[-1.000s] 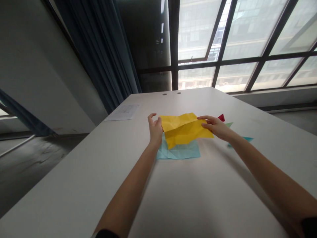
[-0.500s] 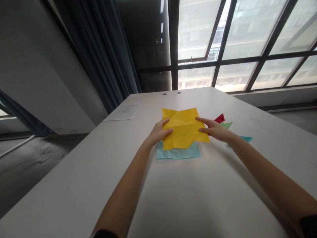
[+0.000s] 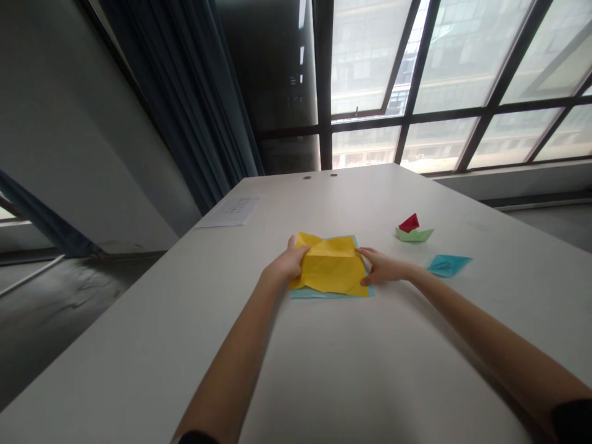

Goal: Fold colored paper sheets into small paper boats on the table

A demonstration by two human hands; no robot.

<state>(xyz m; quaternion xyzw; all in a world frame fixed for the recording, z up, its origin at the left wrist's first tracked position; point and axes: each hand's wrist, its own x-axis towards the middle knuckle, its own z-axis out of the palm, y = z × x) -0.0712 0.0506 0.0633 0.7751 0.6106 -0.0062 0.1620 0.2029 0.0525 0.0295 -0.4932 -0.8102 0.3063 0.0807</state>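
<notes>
A creased yellow sheet of paper (image 3: 333, 266) lies over a light blue sheet of paper (image 3: 324, 295), whose edges peek out along the front and at the right. My left hand (image 3: 285, 263) grips the yellow sheet's left edge, thumb on top and the other fingers partly hidden. At the opposite edge, my right hand (image 3: 383, 267) holds the paper between thumb and fingers. The yellow sheet has a fold line across its middle and is slightly wavy.
Right of my hands, a red and a light green folded paper boat (image 3: 415, 235) sit together, with a blue folded paper boat (image 3: 448, 265) nearer my right forearm. Printed papers (image 3: 229, 211) lie at the white table's (image 3: 324, 370) left edge. Windows stand behind.
Both hands have lowered the yellow sheet toward me onto the light blue sheet, covering most of it. The folded boats at the right are now less hidden by my right arm.
</notes>
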